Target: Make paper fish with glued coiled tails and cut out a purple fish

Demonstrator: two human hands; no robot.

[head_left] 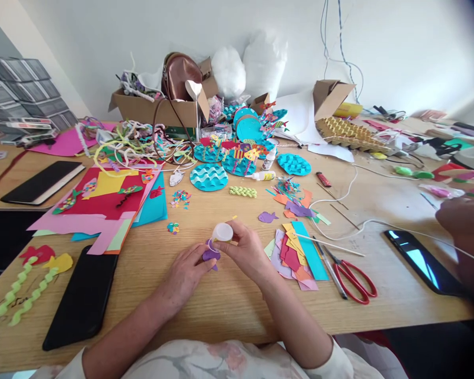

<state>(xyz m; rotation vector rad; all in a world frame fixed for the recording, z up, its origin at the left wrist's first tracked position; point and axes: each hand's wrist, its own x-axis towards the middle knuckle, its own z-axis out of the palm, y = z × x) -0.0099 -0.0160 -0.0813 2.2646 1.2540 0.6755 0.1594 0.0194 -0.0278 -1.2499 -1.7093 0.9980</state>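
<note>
In the middle of the table, my left hand [181, 273] pinches a purple paper cutout [210, 255] between thumb and fingers. Close against it, my right hand [245, 247] grips a small glue bottle [223, 232], tilted with its round white base facing up. The bottle's tip is hidden behind fingers, so I cannot tell whether it touches the paper. A purple paper fish [268, 217] lies flat beyond my right hand. To the left of it are sequins [180, 199] and a smaller sequin pile [173, 227].
Paper scraps [290, 255], red-handled scissors [355, 279] and a phone [421, 260] lie to the right, near another person's hand [464, 226]. Left are coloured sheets [102, 195] and a black flat case [82, 300]. Blue decorated discs [208, 177] and a cardboard box [142, 108] stand behind.
</note>
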